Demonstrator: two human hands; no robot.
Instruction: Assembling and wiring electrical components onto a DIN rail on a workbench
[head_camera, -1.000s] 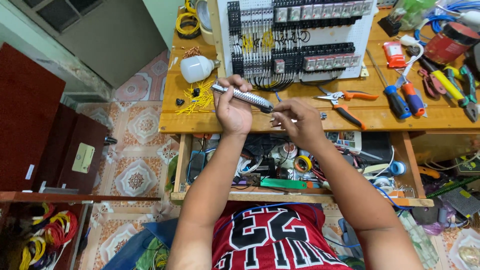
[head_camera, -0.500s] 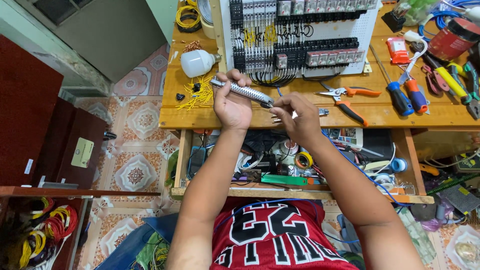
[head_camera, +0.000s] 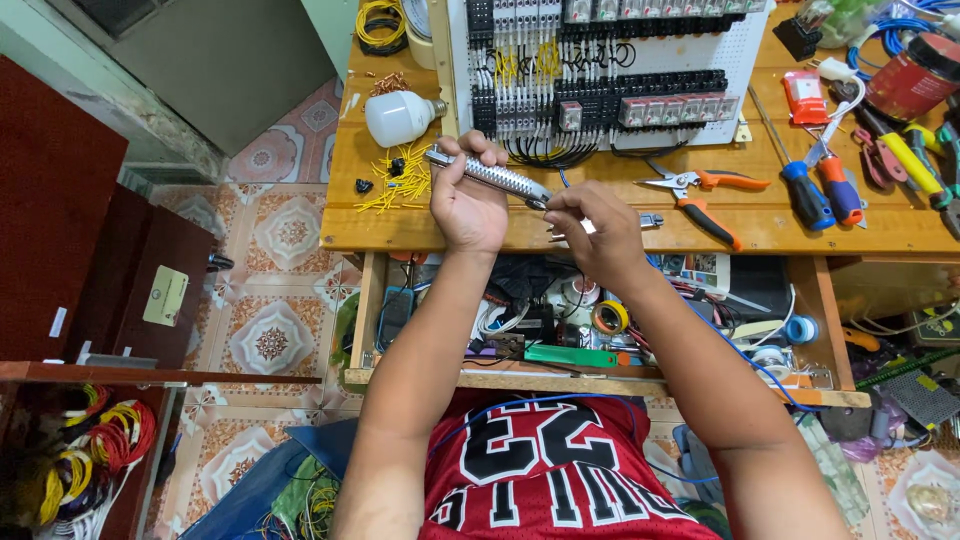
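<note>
your left hand (head_camera: 470, 205) is gripping a ribbed metal tool (head_camera: 490, 175) over the workbench (head_camera: 880, 235) edge | right hand (head_camera: 590, 235) is pinching something tiny at its tip, can't tell what | pliers (head_camera: 700, 190), white bulb (head_camera: 398, 117) sitting nearby

Left hand (head_camera: 470, 205) grips tool (head_camera: 487, 172): ribbed metal handle, silvery, shiny. Right hand (head_camera: 590, 235) pinches its tip, plus thin blue plastic-coated wire (head_camera: 563, 180).

Landmark: wooden bench top (head_camera: 560, 225), varnished, smooth, warm gloss.
- Left of tool: bulb (head_camera: 398, 117), white matt plastic; yellow plastic sleeve offcuts (head_camera: 395, 185).
- Beyond tool: white perforated panel (head_camera: 745, 60), matt, black plastic blocks.
- Right of hands: pliers (head_camera: 700, 190), bare metal jaws, orange rubbery grips.
- Under bench: tiled floor (head_camera: 270, 340), glazed, patterned.
</note>
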